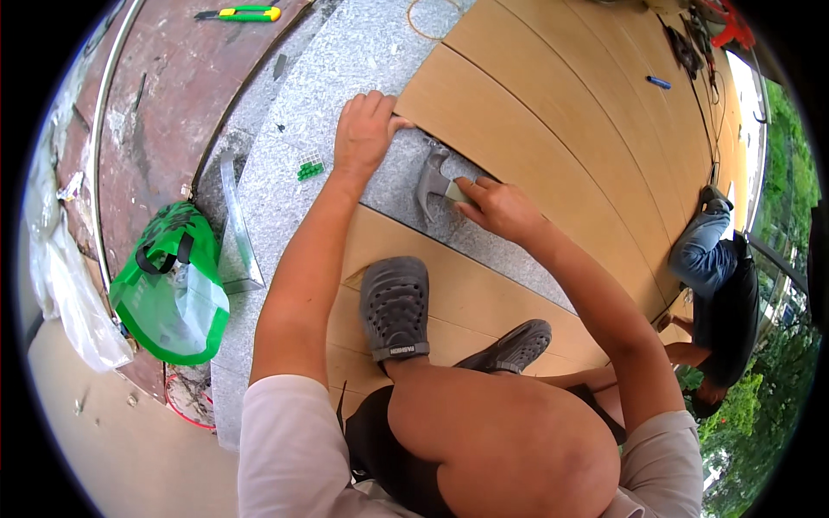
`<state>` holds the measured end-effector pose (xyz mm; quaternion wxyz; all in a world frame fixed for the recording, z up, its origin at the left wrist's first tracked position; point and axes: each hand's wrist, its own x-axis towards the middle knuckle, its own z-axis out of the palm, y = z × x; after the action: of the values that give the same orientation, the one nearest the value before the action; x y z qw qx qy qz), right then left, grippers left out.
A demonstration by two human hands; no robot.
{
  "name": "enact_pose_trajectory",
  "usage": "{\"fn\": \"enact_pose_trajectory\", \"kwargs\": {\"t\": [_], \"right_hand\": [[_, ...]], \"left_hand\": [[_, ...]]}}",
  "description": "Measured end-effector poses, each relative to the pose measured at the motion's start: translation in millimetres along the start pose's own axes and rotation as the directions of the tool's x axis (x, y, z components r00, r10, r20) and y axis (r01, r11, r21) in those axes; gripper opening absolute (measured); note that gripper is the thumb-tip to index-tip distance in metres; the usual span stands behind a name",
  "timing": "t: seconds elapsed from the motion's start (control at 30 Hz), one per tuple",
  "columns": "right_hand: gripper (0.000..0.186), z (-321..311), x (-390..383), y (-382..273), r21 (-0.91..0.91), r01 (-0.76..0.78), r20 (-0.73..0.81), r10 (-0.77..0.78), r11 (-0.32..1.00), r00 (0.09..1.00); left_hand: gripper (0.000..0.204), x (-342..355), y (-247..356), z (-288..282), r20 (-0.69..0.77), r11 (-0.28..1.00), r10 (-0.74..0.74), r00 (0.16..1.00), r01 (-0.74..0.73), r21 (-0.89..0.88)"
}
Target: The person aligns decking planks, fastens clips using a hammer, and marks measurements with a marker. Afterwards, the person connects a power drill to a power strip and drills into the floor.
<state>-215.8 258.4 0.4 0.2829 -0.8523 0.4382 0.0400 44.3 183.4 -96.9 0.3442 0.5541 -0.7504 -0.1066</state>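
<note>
Hammer (pixel 432 181), steel-headed and likely heavy at the far end, lies on the grey stone strip (pixel 389 186) between tan boards (pixel 535 129). Right hand (pixel 501 207) closes around its handle, the sensible grip; left hand (pixel 367 129) rests flat, fingers spread, holding nothing, on the stone.

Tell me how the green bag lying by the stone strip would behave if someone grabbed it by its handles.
The green bag would probably sag and fold, since its thin sides already lie slumped and creased. It looks light for its size: the translucent front shows little inside. Being soft and flat on the ground, it seems unlikely to roll or tip, though the smooth plastic could slide easily.
</note>
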Motion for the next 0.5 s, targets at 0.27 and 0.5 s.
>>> {"fn": "enact_pose_trajectory", "kwargs": {"t": [0.27,0.5], "right_hand": [[0.037,9.3,0.1,-6.9,-0.013,-0.017,-0.07,0.016,1.0,0.997],[0.038,9.4,5.1,-10.0,-0.019,-0.016,-0.056,0.015,1.0,0.998]], "left_hand": [[0.036,-0.7,-4.4,1.0,0.014,1.0,-0.009,1.0,0.009,-0.016],[0.037,0.2,-1.8,0.3,0.026,1.0,-0.02,0.999,0.02,-0.015]]}}
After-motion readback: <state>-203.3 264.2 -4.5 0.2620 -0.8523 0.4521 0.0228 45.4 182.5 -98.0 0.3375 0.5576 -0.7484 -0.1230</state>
